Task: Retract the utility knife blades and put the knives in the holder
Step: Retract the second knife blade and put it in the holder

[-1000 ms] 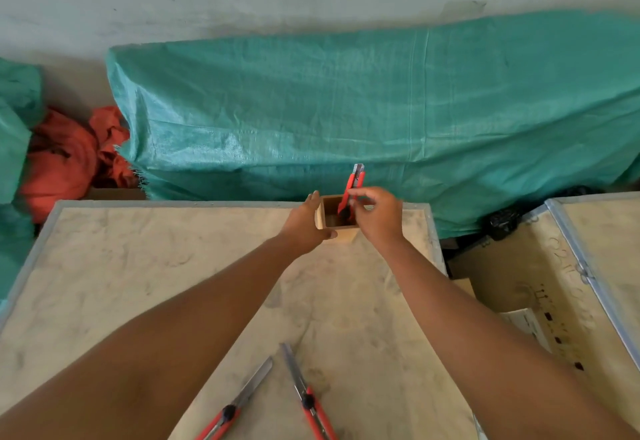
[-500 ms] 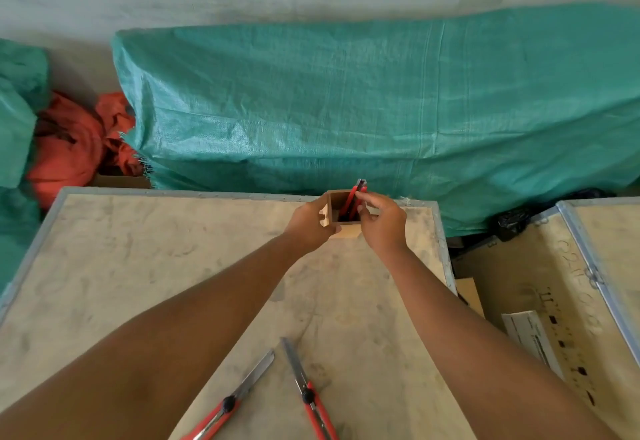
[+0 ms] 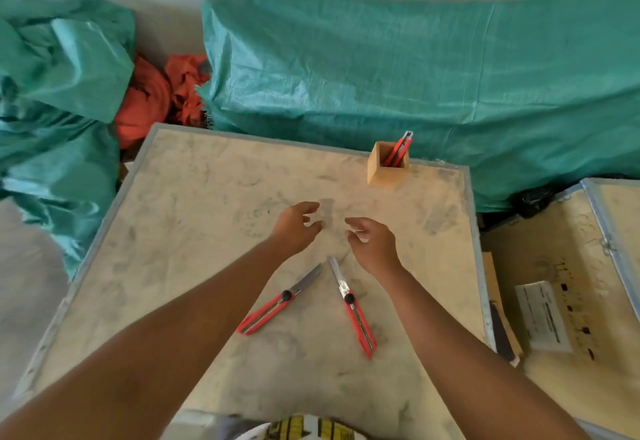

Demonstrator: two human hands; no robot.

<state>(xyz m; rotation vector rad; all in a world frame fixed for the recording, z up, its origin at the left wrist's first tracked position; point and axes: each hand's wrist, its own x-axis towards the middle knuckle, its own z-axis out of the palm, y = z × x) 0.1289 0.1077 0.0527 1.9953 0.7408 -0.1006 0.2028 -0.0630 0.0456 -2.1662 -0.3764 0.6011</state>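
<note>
A small wooden holder (image 3: 377, 171) stands near the table's far right edge, with red utility knives (image 3: 401, 150) leaning inside it. Two red utility knives lie on the table with blades extended: the left knife (image 3: 273, 306) points up-right, the right knife (image 3: 355, 308) points up-left. My left hand (image 3: 296, 226) and my right hand (image 3: 372, 240) hover open and empty just beyond the two blade tips, well short of the holder.
The work surface is a dusty beige table (image 3: 180, 232) with a metal rim. Green tarpaulin (image 3: 415, 72) covers a bulk behind it, and orange cloth (image 3: 152, 100) lies at left. A second crate top (image 3: 561, 284) with a label sits at right.
My right hand let go of the knife in the holder. Both hands drew back from the holder toward the two knives on the table, and my view tilted down.
</note>
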